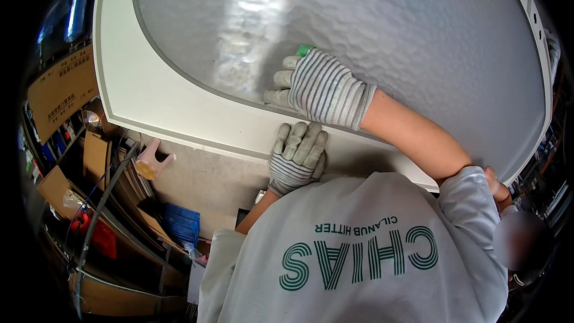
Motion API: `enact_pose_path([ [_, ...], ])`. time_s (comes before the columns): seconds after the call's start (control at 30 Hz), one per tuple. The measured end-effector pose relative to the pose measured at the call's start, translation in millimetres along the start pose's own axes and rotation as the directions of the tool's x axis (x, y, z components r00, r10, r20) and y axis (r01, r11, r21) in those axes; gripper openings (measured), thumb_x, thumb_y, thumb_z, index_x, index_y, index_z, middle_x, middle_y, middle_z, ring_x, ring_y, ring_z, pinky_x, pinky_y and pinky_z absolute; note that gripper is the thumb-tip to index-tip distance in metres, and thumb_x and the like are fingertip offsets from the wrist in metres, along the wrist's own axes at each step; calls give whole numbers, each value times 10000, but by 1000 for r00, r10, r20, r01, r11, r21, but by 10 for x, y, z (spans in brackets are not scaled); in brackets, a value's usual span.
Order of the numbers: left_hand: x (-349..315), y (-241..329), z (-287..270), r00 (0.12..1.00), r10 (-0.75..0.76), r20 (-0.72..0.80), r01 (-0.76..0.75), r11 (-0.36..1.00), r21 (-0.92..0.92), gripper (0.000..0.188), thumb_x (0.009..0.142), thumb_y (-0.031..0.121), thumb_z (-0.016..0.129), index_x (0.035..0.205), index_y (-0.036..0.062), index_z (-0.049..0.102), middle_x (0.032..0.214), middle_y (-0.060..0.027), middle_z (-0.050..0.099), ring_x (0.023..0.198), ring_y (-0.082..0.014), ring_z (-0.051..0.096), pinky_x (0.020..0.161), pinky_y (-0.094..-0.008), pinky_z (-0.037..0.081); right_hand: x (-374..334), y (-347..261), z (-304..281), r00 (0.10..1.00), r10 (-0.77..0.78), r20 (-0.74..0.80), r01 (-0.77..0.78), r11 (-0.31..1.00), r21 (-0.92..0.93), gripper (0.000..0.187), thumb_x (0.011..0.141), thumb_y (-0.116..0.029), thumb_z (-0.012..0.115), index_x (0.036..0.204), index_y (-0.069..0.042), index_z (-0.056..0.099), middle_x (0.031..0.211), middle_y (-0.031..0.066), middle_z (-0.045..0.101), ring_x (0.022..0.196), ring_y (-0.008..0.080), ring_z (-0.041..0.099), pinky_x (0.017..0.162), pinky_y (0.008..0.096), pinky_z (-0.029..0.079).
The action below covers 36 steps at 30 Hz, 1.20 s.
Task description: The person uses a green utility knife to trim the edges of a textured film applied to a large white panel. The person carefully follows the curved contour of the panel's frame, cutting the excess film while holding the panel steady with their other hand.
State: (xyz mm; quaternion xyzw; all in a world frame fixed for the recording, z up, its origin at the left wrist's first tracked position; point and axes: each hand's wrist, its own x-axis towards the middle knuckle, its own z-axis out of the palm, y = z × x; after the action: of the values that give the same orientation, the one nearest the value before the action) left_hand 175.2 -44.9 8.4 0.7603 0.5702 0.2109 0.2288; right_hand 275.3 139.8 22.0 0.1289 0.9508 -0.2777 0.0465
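Observation:
A large panel with a white frame [179, 104] and pale, rippled glass [382, 36] lies in front of me. My left hand [297, 157], in a striped, grey-coated glove, rests on the near side of the frame, fingers stretched out and holding nothing. Farther in, my right hand [326, 87] wears a matching glove and reaches over the glass close to the frame's inner edge. Its fingers are curled around a small green thing [305, 50]; only one end shows at the thumb side, so its kind is hidden.
Another person's hand [491, 180] is by the panel's near right edge. On the left stand a cardboard box [63, 93], a pink stool [153, 158], leaning cardboard sheets and a blue plastic item [181, 224]. A red bag-like thing [98, 236] lies among the clutter.

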Motion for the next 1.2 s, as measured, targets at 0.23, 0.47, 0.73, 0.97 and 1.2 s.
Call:
enact_pose_path([
  [0.23,-24,8,-11,1000,-16,10,16,1000,4,366,709,166,646,1053,49,683,1085,-105,658,1018,-289,600,961,-495,432,-17,-122,-18,990,132,51,-134,990,44,322,939,-238,492,1201,-182,670,1102,19,670,1047,218,618,888,365,482],
  [0.47,-107,-26,74,999,-13,-44,15,999,31,336,694,207,653,993,65,711,993,-89,692,979,-306,642,975,-537,451,-34,-237,-47,967,240,85,-246,967,60,313,918,-220,513,1178,-149,670,1083,30,680,1045,227,618,877,377,478],
  [0.73,-119,-54,101,999,-11,-44,11,1000,4,262,691,203,653,919,82,701,967,-82,691,952,-298,645,973,-531,458,-29,-308,-36,935,350,58,-355,927,123,294,906,-212,521,1142,-144,682,1037,39,685,1014,235,623,884,382,472],
  [0.97,-131,-54,89,1000,-13,-16,13,1000,8,185,742,213,668,898,114,682,969,-51,664,962,-261,622,1038,-526,408,5,-317,-29,927,369,64,-373,925,78,334,888,-240,541,1191,-206,676,970,40,679,931,245,637,815,399,499],
  [1.2,-112,-44,61,1000,-20,21,19,1000,8,245,721,206,658,931,86,699,986,-73,675,997,-289,626,994,-525,429,-41,-307,2,952,301,56,-305,950,72,273,890,-238,542,1092,-144,699,1009,59,685,997,250,630,854,395,484],
])
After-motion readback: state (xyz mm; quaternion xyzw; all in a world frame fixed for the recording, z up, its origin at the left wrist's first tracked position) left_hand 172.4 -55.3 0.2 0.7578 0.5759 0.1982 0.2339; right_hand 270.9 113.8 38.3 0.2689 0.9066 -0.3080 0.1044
